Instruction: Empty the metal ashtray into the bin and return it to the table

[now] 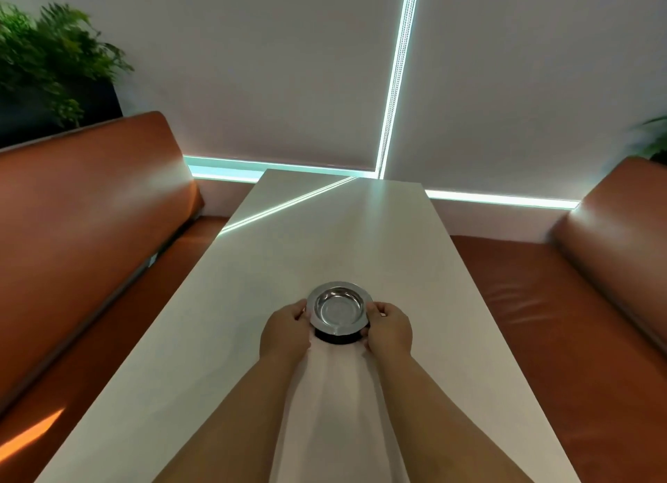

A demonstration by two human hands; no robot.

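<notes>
Behind everything, well beyond the fingers, pale roller blinds are drawn down, with thin bright strips of light showing at their edges. Two orange-brown leather benches are seen, the left bench far out to the left of the fingers and the right bench far out to the right. A leafy green plant is seen behind the left bench, well away from the fingers.

Between the benches a long white counter is stretched away from the fingers toward the blinds; a bright line of light is reflected across its far end. Two bare forearms are extended over its near part.

The left hand is curled against the left side of the metal ashtray, its fingers laid on the wide rim. The right hand is closed likewise on the right side, its fingers touching the rim there. The ashtray is thus gripped between both sets of fingers, over the counter near its middle. Whether it is resting on the surface or raised just off it cannot be told.

The ashtray's shiny round bowl is seen to be empty, a small notch is cut in the near rim, and a black base is visible beneath, between the two thumbs. No brand, label or writing can be read anywhere.
</notes>
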